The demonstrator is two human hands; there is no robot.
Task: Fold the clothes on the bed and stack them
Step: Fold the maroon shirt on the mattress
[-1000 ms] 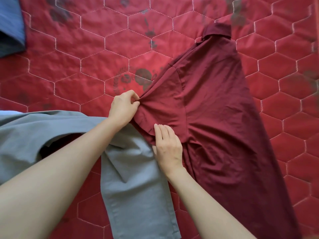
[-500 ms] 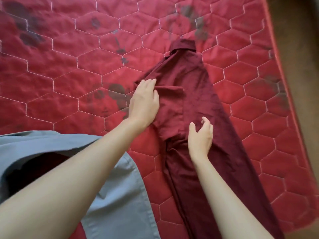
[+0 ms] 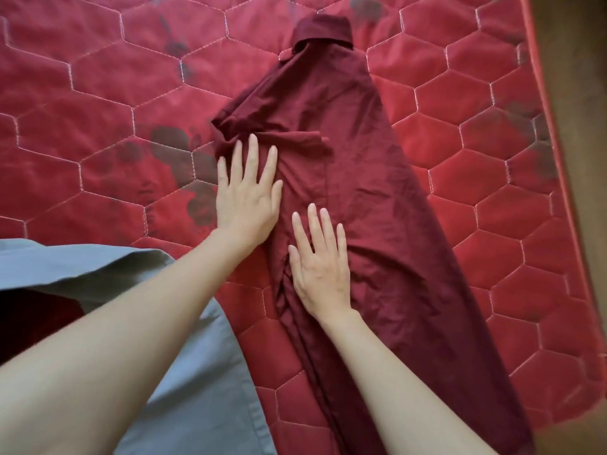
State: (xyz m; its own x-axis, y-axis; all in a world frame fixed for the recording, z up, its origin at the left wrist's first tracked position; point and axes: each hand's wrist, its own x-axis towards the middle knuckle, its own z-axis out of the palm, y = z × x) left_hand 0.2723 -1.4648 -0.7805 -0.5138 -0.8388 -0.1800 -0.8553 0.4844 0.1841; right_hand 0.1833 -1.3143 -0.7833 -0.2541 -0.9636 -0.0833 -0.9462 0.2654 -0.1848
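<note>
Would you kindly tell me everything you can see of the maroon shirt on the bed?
The maroon shirt is thin, creased woven cloth with a collar at its far end. It lies flat and lengthwise on the red quilt, narrowed, with one sleeve folded across its body. The left hand and right hand both press on it with straight fingers. The grey garment lies beside it.

One maroon shirt, one grey garment, two hands, one red quilt.

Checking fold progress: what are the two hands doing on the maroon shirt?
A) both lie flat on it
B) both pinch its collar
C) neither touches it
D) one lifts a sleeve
A: the left hand and right hand lie flat, fingers straight, on the maroon shirt.
</note>
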